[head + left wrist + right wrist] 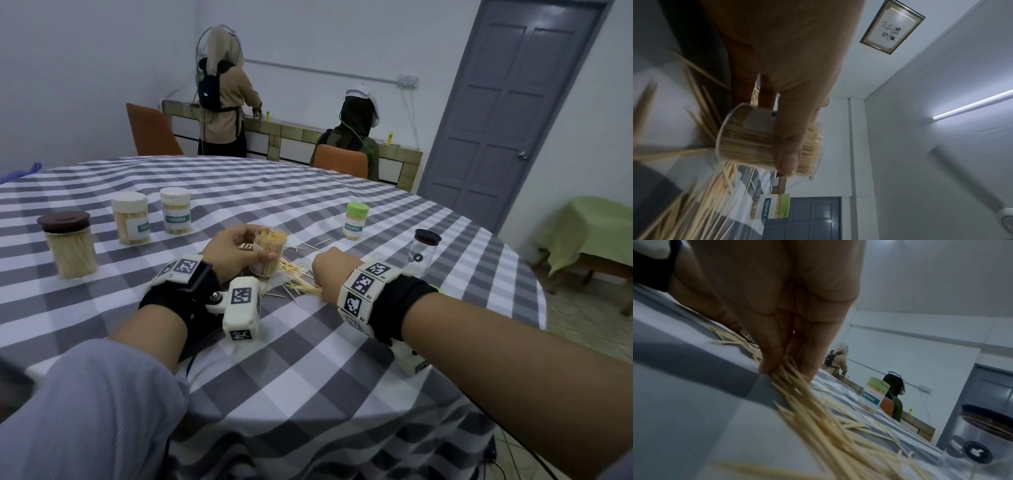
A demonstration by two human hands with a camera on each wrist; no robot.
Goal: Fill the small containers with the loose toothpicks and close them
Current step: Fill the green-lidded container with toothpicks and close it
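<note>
**A:** Clear plastic toothpick container (268, 253), no lid on it, packed full. The left hand (236, 248) grips it, thumb (789, 155) across the front wall, the other fingers wrapped behind and mostly hidden.

**B:** And the right hand (327, 274)?

**A:** Fingertips (768, 366) drawn close together, pinching a clump from the loose toothpicks (298, 282) on the checked tablecloth (308, 342). From the head view those fingers are hidden behind the wrist. The pile fans out under and beyond them, blurry up close.

**B:** Other jars?

**A:** Green-lidded toothpick container (356, 221) beyond the right fingertips; black-lidded glass jar (424, 251) to their right, partly cut off in the wrist view.
</note>
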